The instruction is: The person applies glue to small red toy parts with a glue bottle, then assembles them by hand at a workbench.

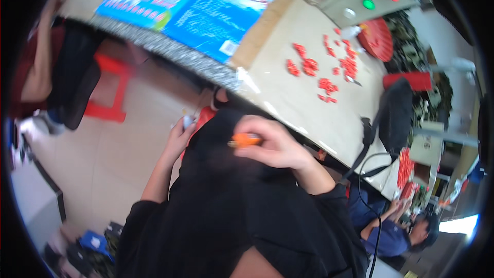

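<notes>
My right hand (278,145) is in front of my black clothing, its fingers closed round a small orange object (244,140) with a pale, shiny tip pointing left. The kind of object is too blurred to tell. My left hand (178,136) is lower and to the left, beside my lap, pinching a small whitish object (188,121) with a yellowish bit above it. The two hands are apart. Ahead of my right hand lies the pale tabletop (278,92), with several small red pieces (310,67) in loose clusters.
A blue printed cardboard sheet (200,15) covers the table's left part. Farther right stand a red dish (378,40), a grey box with buttons (360,2) and a black bag (395,116). A red stool (110,87) is at left. One person (393,234) sits at right, another (38,72) at left.
</notes>
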`<state>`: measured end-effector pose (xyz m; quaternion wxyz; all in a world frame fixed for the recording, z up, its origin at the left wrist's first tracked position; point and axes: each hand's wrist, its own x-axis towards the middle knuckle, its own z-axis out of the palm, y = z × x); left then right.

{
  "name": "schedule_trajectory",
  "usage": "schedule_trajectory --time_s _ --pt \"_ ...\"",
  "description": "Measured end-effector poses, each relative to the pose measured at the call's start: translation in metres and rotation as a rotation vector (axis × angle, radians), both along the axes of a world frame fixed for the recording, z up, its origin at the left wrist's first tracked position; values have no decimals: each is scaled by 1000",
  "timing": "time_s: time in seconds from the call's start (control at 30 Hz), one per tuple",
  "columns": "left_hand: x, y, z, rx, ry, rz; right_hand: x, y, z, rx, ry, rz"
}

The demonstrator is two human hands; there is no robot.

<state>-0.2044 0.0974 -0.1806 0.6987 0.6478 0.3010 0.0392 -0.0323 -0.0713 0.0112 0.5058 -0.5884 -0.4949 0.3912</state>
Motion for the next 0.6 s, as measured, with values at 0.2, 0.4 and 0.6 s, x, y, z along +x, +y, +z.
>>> schedule_trajectory --time_s 0.2,0.4,0.6 --pt "22 -17 105 -78 -158 -218 112 -131 35 5 -513 -1275" --pt "46 -22 209 217 -581 -678 196 -203 -5 -715 -1196 -1198" --pt "59 -40 245 205 -710 -871 199 -190 -5 -1097 -1164 -1125"
